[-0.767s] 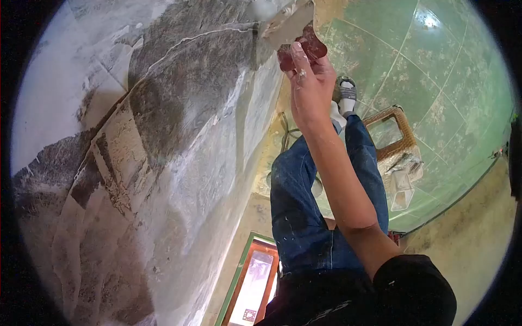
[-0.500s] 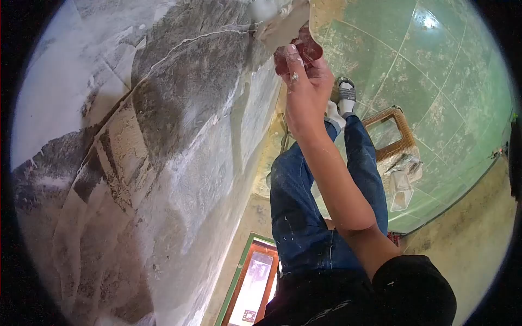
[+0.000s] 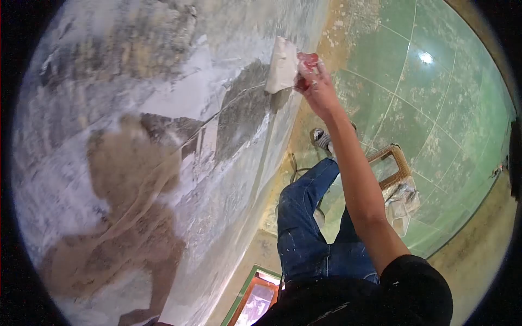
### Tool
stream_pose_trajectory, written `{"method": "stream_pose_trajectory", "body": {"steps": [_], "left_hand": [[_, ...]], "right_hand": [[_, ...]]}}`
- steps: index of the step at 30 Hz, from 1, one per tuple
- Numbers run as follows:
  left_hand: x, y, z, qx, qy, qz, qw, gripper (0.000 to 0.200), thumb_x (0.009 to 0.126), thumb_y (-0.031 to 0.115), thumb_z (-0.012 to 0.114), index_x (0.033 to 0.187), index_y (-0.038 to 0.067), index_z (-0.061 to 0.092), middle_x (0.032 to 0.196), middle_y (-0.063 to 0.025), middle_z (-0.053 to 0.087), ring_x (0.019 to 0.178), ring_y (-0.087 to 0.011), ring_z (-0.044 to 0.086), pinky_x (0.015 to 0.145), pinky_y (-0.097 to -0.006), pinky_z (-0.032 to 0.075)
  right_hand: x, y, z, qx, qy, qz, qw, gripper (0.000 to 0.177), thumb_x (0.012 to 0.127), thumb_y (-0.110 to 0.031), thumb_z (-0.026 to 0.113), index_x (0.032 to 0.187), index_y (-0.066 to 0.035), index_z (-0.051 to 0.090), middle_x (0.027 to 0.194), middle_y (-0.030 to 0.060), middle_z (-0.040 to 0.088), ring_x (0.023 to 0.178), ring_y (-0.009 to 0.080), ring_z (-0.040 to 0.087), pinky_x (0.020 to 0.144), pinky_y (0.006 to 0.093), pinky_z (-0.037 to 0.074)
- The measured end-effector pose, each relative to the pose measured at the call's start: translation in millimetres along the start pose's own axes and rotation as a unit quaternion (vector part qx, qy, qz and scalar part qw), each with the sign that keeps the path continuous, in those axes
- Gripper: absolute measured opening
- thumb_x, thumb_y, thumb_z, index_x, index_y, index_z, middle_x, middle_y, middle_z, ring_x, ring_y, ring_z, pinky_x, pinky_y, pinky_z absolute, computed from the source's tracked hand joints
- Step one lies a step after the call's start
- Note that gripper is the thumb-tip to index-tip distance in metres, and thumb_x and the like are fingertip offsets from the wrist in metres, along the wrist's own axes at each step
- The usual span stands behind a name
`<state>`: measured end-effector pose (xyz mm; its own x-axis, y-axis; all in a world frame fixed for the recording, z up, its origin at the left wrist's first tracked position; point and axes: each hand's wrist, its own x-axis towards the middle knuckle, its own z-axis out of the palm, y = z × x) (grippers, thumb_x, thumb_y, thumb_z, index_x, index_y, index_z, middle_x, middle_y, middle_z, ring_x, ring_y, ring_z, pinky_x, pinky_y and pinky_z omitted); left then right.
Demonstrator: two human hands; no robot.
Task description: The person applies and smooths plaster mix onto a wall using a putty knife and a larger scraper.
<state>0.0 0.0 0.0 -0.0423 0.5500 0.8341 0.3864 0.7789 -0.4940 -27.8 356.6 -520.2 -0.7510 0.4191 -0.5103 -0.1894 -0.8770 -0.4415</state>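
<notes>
My right hand [image 3: 315, 81] reaches up along the wall, its fingers closed around the red handle of a putty knife [image 3: 283, 65]. White putty covers the broad blade, which is at the wall or very close to it; contact is hard to judge. White smears mark the fingers and handle. Beside the blade, the wall [image 3: 239, 114] shows a dark grey patch with a thin crack-like line, bordered by pale putty. My left hand is out of view.
Green floor tiles [image 3: 380, 60] with white splatter lie to the right. A brown woven-edged stool or frame [image 3: 402, 174] with whitish items stands near my legs [image 3: 304, 201]. My shadow falls across the wall. A green-framed opening [image 3: 255, 296] is at the bottom.
My right hand has turned, so the putty-covered blade now shows broadly beside the wall. The view has shifted along the wall, my shadow now shows clearly, and my legs have changed stance.
</notes>
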Motion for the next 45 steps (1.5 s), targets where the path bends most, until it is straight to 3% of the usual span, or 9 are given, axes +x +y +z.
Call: {"method": "stream_pose_trajectory", "body": {"steps": [2, 4, 10, 22, 25, 27, 33, 38, 45], "left_hand": [[-6.0, -38.7, 6.0, 0.090, 0.088, 0.262, 0.957, 0.053, 0.098, 0.037, 0.048, 0.127, -0.008, 0.048, 0.127, -0.0277, 0.053, 0.122, -0.0422, 0.051, 0.091, -0.0610, 0.048], [-12.2, -36.6, -5.6, 0.182, 0.067, 0.248, 0.949, 0.051, 0.099, 0.036, 0.048, 0.128, -0.005, 0.048, 0.131, -0.0257, 0.051, 0.124, -0.0415, 0.049, 0.095, -0.0617, 0.046], [-12.0, -33.3, -16.8, -0.095, 0.013, 0.003, 0.995, 0.053, 0.098, 0.036, 0.045, 0.132, -0.005, 0.046, 0.135, -0.0262, 0.046, 0.128, -0.0438, 0.044, 0.100, -0.0610, 0.040], [-69.4, 26.0, -47.8, -0.255, -0.027, -0.200, 0.945, 0.051, 0.099, 0.035, 0.041, 0.132, -0.002, 0.049, 0.135, -0.0244, 0.049, 0.131, -0.0416, 0.041, 0.108, -0.0584, 0.032], [-56.1, 104.7, -15.6, -0.580, -0.121, -0.210, 0.778, 0.043, 0.095, 0.029, 0.049, 0.128, 0.002, 0.045, 0.122, -0.0250, 0.056, 0.113, -0.0407, 0.056, 0.097, -0.0579, 0.044], [-58.0, 124.0, -2.2, -0.578, -0.303, -0.275, 0.706, 0.023, 0.091, 0.017, 0.053, 0.104, 0.000, 0.063, 0.114, -0.0216, 0.063, 0.106, -0.0278, 0.063, 0.086, -0.0381, 0.052], [-115.4, 190.5, 25.5, -0.554, -0.424, -0.463, 0.547, 0.015, 0.086, 0.006, 0.065, 0.098, -0.004, 0.065, 0.109, -0.0175, 0.066, 0.101, -0.0271, 0.066, 0.088, -0.0351, 0.052], [-113.0, 225.2, 24.5, -0.473, -0.455, -0.534, 0.533, 0.019, 0.089, 0.012, 0.065, 0.103, -0.001, 0.066, 0.109, -0.0161, 0.066, 0.102, -0.0254, 0.065, 0.088, -0.0341, 0.052], [-59.8, 322.8, -8.2, -0.277, -0.387, -0.710, 0.519, 0.027, 0.092, 0.023, 0.063, 0.108, 0.000, 0.065, 0.109, -0.0127, 0.066, 0.101, -0.0217, 0.063, 0.087, -0.0357, 0.051]], "right_hand": [[-12.8, -6.6, 41.4, 0.046, -0.017, 0.002, 0.999, 0.032, 0.091, -0.015, 0.064, 0.120, -0.012, 0.049, 0.087, -0.0005, 0.059, 0.075, 0.0107, 0.057, 0.069, 0.0309, 0.051], [-32.9, -22.7, 76.0, 0.025, -0.006, -0.013, 1.000, 0.033, 0.091, -0.015, 0.065, 0.120, -0.011, 0.049, 0.084, -0.0008, 0.060, 0.073, 0.0103, 0.058, 0.066, 0.0291, 0.050], [-87.1, -61.4, 145.4, 0.022, -0.004, -0.044, 0.999, 0.040, 0.092, -0.010, 0.062, 0.128, -0.010, 0.044, 0.091, 0.0004, 0.062, 0.075, 0.0108, 0.059, 0.073, 0.0319, 0.052], [-149.2, -120.6, 258.1, 0.032, -0.106, -0.037, 0.993, 0.036, 0.093, -0.012, 0.062, 0.126, -0.008, 0.046, 0.109, 0.0066, 0.061, 0.091, 0.0148, 0.061, 0.075, 0.0330, 0.053], [-164.7, -150.9, 258.0, 0.011, -0.106, -0.060, 0.992, 0.037, 0.094, -0.011, 0.060, 0.128, -0.009, 0.046, 0.113, 0.0081, 0.061, 0.096, 0.0163, 0.061, 0.078, 0.0345, 0.053], [-162.5, -175.1, 237.9, -0.018, -0.084, -0.088, 0.992, 0.036, 0.094, -0.010, 0.059, 0.127, -0.011, 0.046, 0.103, 0.0045, 0.060, 0.087, 0.0139, 0.059, 0.078, 0.0354, 0.053], [-62.3, -172.6, 125.1, -0.073, -0.036, -0.075, 0.994, 0.035, 0.094, -0.008, 0.057, 0.125, -0.018, 0.048, 0.089, 0.0002, 0.057, 0.075, 0.0120, 0.056, 0.076, 0.0362, 0.053], [-41.2, -175.9, 185.8, -0.009, -0.073, 0.004, 0.997, 0.022, 0.094, -0.011, 0.059, 0.112, -0.020, 0.050, 0.082, -0.0038, 0.055, 0.073, 0.0095, 0.055, 0.068, 0.0286, 0.050], [-67.5, -218.5, 247.6, 0.008, -0.170, 0.138, 0.976, 0.053, 0.092, -0.009, 0.063, 0.136, -0.022, 0.035, 0.103, 0.0008, 0.057, 0.087, 0.0145, 0.059, 0.079, 0.0363, 0.052]]}}
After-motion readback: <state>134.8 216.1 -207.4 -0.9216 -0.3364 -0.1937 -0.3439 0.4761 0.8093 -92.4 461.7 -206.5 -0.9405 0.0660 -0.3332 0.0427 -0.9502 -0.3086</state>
